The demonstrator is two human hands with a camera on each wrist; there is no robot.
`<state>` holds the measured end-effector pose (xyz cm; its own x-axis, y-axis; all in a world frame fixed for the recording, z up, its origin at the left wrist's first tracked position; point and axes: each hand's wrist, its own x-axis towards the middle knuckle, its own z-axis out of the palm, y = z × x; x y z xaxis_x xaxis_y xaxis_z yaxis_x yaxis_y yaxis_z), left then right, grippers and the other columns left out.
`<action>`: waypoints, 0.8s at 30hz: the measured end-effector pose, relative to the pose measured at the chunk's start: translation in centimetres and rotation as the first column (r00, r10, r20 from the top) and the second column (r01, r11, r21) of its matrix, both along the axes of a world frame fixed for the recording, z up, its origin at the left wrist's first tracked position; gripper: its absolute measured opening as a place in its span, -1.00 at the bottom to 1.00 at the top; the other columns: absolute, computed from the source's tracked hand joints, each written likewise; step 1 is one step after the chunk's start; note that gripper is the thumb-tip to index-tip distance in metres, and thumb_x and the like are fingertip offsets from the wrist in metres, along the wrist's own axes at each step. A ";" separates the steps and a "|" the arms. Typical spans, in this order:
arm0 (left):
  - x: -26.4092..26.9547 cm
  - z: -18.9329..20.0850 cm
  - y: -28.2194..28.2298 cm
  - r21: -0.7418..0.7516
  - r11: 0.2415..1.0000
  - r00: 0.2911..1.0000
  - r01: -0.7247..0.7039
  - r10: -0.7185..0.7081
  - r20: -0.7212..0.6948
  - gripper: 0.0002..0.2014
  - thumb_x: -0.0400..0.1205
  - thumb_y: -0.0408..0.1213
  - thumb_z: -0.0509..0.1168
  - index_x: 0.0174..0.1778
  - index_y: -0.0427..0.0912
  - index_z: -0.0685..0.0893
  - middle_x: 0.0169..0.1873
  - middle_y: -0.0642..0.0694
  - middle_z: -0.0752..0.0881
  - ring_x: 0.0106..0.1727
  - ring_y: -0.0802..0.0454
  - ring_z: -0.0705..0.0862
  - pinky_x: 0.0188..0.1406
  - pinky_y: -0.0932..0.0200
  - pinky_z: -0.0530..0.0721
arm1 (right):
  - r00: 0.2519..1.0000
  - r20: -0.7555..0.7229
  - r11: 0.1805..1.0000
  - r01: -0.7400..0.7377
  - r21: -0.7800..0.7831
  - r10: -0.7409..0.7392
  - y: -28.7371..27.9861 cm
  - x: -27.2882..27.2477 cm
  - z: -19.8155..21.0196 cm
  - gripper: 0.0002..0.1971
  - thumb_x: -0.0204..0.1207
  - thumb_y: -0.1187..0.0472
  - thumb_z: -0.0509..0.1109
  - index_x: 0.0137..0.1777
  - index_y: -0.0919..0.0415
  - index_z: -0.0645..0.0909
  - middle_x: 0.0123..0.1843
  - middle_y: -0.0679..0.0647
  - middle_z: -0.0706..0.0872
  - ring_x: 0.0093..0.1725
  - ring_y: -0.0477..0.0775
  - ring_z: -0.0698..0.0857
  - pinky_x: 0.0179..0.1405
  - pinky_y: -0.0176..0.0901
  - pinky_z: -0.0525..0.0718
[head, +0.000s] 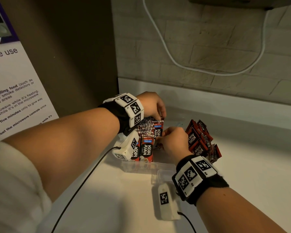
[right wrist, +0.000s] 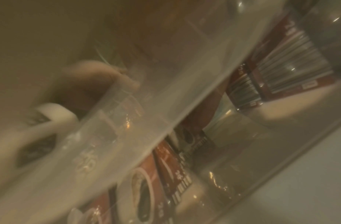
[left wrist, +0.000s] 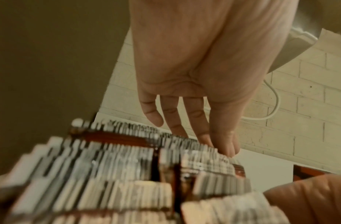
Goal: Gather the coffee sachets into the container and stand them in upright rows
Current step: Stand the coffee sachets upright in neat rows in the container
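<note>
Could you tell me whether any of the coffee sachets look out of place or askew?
Yes: a loose pile of sachets lies jumbled and tilted at the right, beside the upright rows that both hands are tidying in the clear container.

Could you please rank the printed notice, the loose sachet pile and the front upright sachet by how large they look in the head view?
1. printed notice, though the frame cuts it off
2. loose sachet pile
3. front upright sachet

Nearness to the camera enlarges the notice.

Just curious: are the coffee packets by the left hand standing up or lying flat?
Standing upright: the coffee packets sit in rows in the clear container, labels facing forward, top edges up.
</note>
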<state>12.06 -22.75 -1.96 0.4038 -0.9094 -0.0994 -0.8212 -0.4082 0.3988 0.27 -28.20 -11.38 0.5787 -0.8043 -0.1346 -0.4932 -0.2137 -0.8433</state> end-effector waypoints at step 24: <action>0.3 -0.4 0.5 -0.048 0.999 0.999 -0.008 0.006 -0.045 -0.77 0.48 -0.39 0.52 0.03 -0.09 0.82 -0.11 0.02 0.75 -0.04 0.13 0.68 -0.02 0.27 0.58 | 0.999 -0.029 0.999 0.041 -0.005 -0.041 -0.4 -0.3 0.3 -0.89 0.46 0.33 0.47 -0.17 0.19 0.57 -0.05 0.19 0.73 -0.06 0.19 0.72 -0.11 0.00 0.71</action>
